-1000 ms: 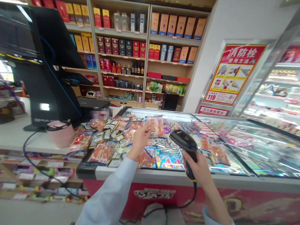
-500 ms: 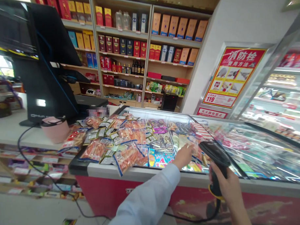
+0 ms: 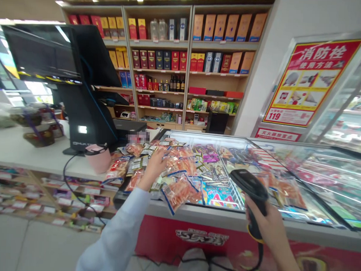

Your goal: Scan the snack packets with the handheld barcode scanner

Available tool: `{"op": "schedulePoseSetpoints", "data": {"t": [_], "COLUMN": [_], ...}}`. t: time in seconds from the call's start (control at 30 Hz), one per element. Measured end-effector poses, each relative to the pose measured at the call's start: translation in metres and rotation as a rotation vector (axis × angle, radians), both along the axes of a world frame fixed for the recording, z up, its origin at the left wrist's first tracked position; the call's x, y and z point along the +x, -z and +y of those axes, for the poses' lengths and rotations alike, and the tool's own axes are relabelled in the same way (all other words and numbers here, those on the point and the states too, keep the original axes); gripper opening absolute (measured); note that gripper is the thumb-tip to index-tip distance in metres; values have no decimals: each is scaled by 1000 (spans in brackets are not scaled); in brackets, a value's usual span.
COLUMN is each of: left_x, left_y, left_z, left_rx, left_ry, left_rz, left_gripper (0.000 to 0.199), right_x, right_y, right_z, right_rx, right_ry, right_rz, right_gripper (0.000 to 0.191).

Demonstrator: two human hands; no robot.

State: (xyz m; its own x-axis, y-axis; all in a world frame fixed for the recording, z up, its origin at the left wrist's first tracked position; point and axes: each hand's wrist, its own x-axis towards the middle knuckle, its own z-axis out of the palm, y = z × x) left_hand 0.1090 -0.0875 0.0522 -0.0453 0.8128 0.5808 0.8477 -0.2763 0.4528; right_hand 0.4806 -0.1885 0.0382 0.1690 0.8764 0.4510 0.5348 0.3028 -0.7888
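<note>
My right hand (image 3: 262,219) is wrapped round a black barcode scanner (image 3: 251,189), held over the front edge of the freezer. My left hand (image 3: 155,166) is over the pile of clear snack packs (image 3: 178,190) on the freezer's left part; its fingers are partly hidden, and whether they grip a pack I cannot tell. More packs (image 3: 288,192) lie on the glass to the right of the scanner. Purple and blue packages (image 3: 218,196) lie inside the freezer between the two groups.
A black register with a screen (image 3: 90,77) stands on the left counter, with a pink container (image 3: 98,158) before it. The scanner's cable hangs down in front of the freezer (image 3: 156,237). Shelves of boxes (image 3: 159,75) line the back wall.
My left hand has moved left, from the freezer's middle to the pile of packs. Packs now show on the glass right of the scanner. The view has turned left.
</note>
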Motion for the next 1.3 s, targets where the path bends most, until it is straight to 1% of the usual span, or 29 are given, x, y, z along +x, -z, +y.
{"op": "schedulePoseSetpoints", "data": {"t": [0.03, 0.1, 0.17, 0.23, 0.3, 0.37, 0.47, 0.57, 0.63, 0.77, 0.83, 0.9, 1.0, 1.07, 1.1, 1.17, 1.23, 1.3], "left_x": [-22, -57, -82, -99, -110, -113, -106, -96, -91, -84, -79, -74, -69, -65, -63, -54, -39, -23], "left_y": [2, 7, 10, 13, 16, 21, 31, 40, 43, 49, 51, 50, 37, 25, 20, 15, 18, 27], "left_z": [-2, -8, -13, -18, -22, -25, -28, -25, -21, -17, -20, -24, -25, -19, -12, 8, 35, 63], "left_rx": [10, 33, 41, 15, -34, -91, -186, -311, -364, -344, -288, -194, -27, 98, 173, 333, 446, 472], "left_ry": [-62, -150, -234, -353, -487, -585, -652, -652, -641, -648, -651, -662, -701, -693, -668, -564, -410, -252], "left_rz": [33, 89, 123, 140, 160, 191, 221, 165, 114, 91, 120, 180, 231, 176, 115, -57, -237, -356], "left_gripper": [32, 34, 37, 38, 35, 35, 43, 52, 54, 54, 53, 50, 46, 44, 44, 43, 45, 44], "right_x": [-11, -33, -55, -74, -90, -100, -108, -107, -105, -97, -93, -90, -87, -89, -91, -96, -102, -106], "right_y": [-1, -3, -6, -11, -14, -16, -12, -3, 4, 16, 19, 19, 13, 7, 4, -2, -6, -11], "right_z": [3, 9, 12, 11, 6, -1, -15, -26, -32, -42, -46, -48, -44, -36, -31, -18, -1, 18], "right_rx": [-26, -63, -69, -68, -66, -63, -54, -44, -22, 9, 2, -4, -6, -4, 0, 11, 23, 37], "right_ry": [-53, -125, -161, -199, -245, -283, -309, -311, -302, -270, -267, -261, -263, -279, -284, -288, -295, -313], "right_rz": [-5, -1, 23, 41, 36, 23, 30, 56, 62, 57, 67, 82, 94, 92, 93, 105, 126, 145], "right_gripper": [48, 47, 46, 47, 47, 46, 45, 43, 42, 44, 45, 46, 47, 48, 49, 49, 47, 45]}}
